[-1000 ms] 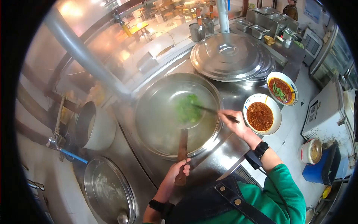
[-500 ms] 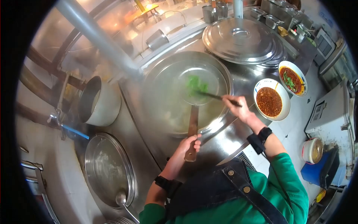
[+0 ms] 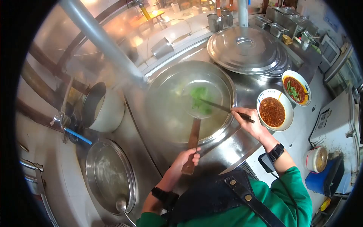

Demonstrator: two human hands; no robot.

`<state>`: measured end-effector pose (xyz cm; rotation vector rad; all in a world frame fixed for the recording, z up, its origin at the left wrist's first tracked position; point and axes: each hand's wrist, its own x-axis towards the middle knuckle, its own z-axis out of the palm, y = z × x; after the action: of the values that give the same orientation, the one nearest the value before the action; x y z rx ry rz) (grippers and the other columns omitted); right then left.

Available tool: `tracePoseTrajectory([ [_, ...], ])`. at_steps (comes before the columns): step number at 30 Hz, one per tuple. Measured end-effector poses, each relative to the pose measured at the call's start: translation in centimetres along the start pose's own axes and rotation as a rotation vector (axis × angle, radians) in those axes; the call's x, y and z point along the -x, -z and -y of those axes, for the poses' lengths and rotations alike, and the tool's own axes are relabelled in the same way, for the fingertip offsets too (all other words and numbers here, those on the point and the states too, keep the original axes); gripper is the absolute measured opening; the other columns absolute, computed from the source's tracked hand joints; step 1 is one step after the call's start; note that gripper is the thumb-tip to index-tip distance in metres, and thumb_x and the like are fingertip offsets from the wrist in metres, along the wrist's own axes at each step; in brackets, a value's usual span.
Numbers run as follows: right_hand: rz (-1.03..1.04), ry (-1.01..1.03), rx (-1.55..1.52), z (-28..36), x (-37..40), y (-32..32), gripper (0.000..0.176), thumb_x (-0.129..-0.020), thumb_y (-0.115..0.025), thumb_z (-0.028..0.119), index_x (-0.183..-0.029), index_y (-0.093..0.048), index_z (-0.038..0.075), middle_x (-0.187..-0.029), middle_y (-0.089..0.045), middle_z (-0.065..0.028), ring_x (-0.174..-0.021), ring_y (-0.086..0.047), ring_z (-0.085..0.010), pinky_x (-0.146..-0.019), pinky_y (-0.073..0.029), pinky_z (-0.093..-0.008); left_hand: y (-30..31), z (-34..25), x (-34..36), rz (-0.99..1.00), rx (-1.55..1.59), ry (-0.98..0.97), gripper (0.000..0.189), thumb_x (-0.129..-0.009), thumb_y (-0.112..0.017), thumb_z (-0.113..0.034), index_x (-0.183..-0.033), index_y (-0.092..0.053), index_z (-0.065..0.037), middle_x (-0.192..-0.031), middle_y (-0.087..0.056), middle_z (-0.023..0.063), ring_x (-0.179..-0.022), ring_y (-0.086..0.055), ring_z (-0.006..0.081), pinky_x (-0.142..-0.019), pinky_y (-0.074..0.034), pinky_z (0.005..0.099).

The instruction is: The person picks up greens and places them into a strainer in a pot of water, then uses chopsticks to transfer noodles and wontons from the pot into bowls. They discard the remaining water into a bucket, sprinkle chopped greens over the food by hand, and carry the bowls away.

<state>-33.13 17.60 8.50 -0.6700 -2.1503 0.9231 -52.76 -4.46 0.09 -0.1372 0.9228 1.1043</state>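
Note:
My left hand (image 3: 183, 159) is closed around the wooden handle (image 3: 194, 137) of a round strainer, whose metal head lies in a big steaming pot (image 3: 234, 99). Bright green leafy vegetables (image 3: 200, 99) sit in the strainer head, partly blurred by steam. Between the fingers of my right hand (image 3: 248, 122) are dark chopsticks (image 3: 219, 106), their tips at the greens. Just right of that hand stands a white bowl (image 3: 289, 122) of red-brown chili sauce or soup. Behind it, a second bowl (image 3: 308, 92) holds similar red contents topped with greens.
Stacked steel lids (image 3: 230, 56) lie behind the pot. To the left are a deep pot (image 3: 113, 113) and a round basin (image 3: 131, 172) with a ladle (image 3: 121, 205) in it. A thick metal pipe (image 3: 102, 41) slants down towards the big pot's left side.
The camera view has shifted, so the scene sits slightly lower. My right hand has turned, with the chopsticks still at the greens. My left hand keeps hold of the strainer handle.

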Motion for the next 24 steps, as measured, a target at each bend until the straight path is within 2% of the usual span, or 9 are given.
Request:
tracePoseTrajectory([
  [3, 0.126, -0.072, 0.052, -2.8, -0.3, -1.8, 0.016, -0.077, -0.058, 0.01, -0.089, -0.063, 0.001, -0.081, -0.062, -0.0178, -0.074, -0.063, -0.0269, -0.067, -0.05, -0.0303, -1.0, 0.2, 0.4, -0.013, -0.033, -0.003, 0.032, -0.085, -0.044, -0.017, -0.113, -0.038, -0.003, -0.068, -0.041, 0.0014, -0.056, -0.039, 0.0092, -0.051, -0.036, 0.0242],
  [5, 0.077, -0.073, 0.062, -5.2, -0.5, -3.9, 0.015, -0.077, -0.058, 0.012, -0.088, -0.063, 0.002, -0.081, -0.062, -0.0167, -0.074, -0.062, -0.0271, -0.067, -0.05, -0.0308, -1.0, -0.6, -1.5, -0.054, 0.017, -0.013, 0.03, -0.086, -0.044, -0.017, -0.112, -0.039, -0.004, -0.068, -0.041, 0.0013, -0.056, -0.039, 0.0092, -0.05, -0.036, 0.0231],
  [6, 0.042, -0.081, 0.064, -6.2, -0.7, -4.8, 0.015, -0.077, -0.058, 0.012, -0.088, -0.063, 0.003, -0.081, -0.062, -0.0165, -0.074, -0.062, -0.0272, -0.067, -0.05, -0.0309, -0.4, -0.8, -2.4, 0.016, 0.069, -0.009, 0.028, -0.086, -0.044, -0.016, -0.111, -0.04, -0.004, -0.068, -0.042, 0.0016, -0.056, -0.04, 0.0094, -0.05, -0.036, 0.0226],
  [9, 0.008, -0.088, 0.118, -4.1, -1.6, -3.8, 0.015, -0.078, -0.058, 0.013, -0.088, -0.064, 0.003, -0.083, -0.062, -0.0154, -0.075, -0.062, -0.0269, -0.067, -0.05, -0.031, -1.2, -0.6, -1.3, -0.029, 0.108, 0.023, 0.029, -0.085, -0.045, -0.015, -0.111, -0.04, -0.003, -0.069, -0.043, 0.0019, -0.056, -0.041, 0.0096, -0.051, -0.037, 0.0219],
  [12, -0.04, 0.043, 0.028, -2.0, -2.3, -2.2, 0.015, -0.079, -0.055, 0.013, -0.088, -0.063, 0.004, -0.084, -0.062, -0.0149, -0.073, -0.062, -0.0288, -0.066, -0.05, -0.0329, -0.7, 0.3, 0.7, -0.008, 0.03, 0.006, 0.031, -0.085, -0.046, -0.015, -0.113, -0.04, -0.002, -0.069, -0.043, 0.0018, -0.057, -0.041, 0.0097, -0.052, -0.037, 0.0236],
  [15, 0.024, 0.125, 0.122, -4.4, -2.5, -3.6, 0.015, -0.079, -0.055, 0.013, -0.088, -0.063, 0.004, -0.081, -0.062, -0.0155, -0.071, -0.061, -0.0294, -0.064, -0.05, -0.0336, -1.5, 0.7, 1.5, -0.05, -0.069, -0.02, 0.036, -0.087, -0.044, -0.019, -0.119, -0.036, -0.004, -0.069, -0.042, 0.0, -0.055, -0.037, 0.0074, -0.052, -0.034, 0.0231],
  [17, 0.059, 0.084, 0.119, -4.1, -1.8, -4.0, 0.015, -0.079, -0.055, 0.013, -0.089, -0.063, 0.005, -0.08, -0.062, -0.0154, -0.07, -0.061, -0.0293, -0.062, -0.05, -0.0339, -1.3, 0.3, 1.2, 0.001, -0.013, -0.01, 0.033, -0.087, -0.044, -0.018, -0.116, -0.038, -0.003, -0.068, -0.041, -0.0001, -0.055, -0.039, 0.0073, -0.05, -0.035, 0.0222],
  [19, 0.2, 0.082, 0.172, -3.6, -1.0, -3.9, 0.014, -0.078, -0.055, 0.012, -0.087, -0.063, 0.006, -0.078, -0.062, -0.0149, -0.069, -0.061, -0.0292, -0.061, -0.05, -0.0339, -0.5, -0.6, -0.5, 0.01, 0.083, 0.015, 0.032, -0.087, -0.044, -0.017, -0.114, -0.038, -0.002, -0.068, -0.041, 0.0002, -0.055, -0.039, 0.008, -0.051, -0.036, 0.0226],
  [24, 0.106, -0.104, 0.007, -1.0, -0.6, -2.1, 0.016, -0.077, -0.058, 0.013, -0.089, -0.064, 0.004, -0.077, -0.063, -0.0151, -0.068, -0.063, -0.0234, -0.062, -0.049, -0.0286, -1.5, -1.4, -2.3, 0.054, 0.228, 0.093, 0.03, -0.087, -0.044, -0.016, -0.112, -0.039, -0.001, -0.068, -0.041, 0.0003, -0.055, -0.04, 0.0084, -0.051, -0.036, 0.0223],
])
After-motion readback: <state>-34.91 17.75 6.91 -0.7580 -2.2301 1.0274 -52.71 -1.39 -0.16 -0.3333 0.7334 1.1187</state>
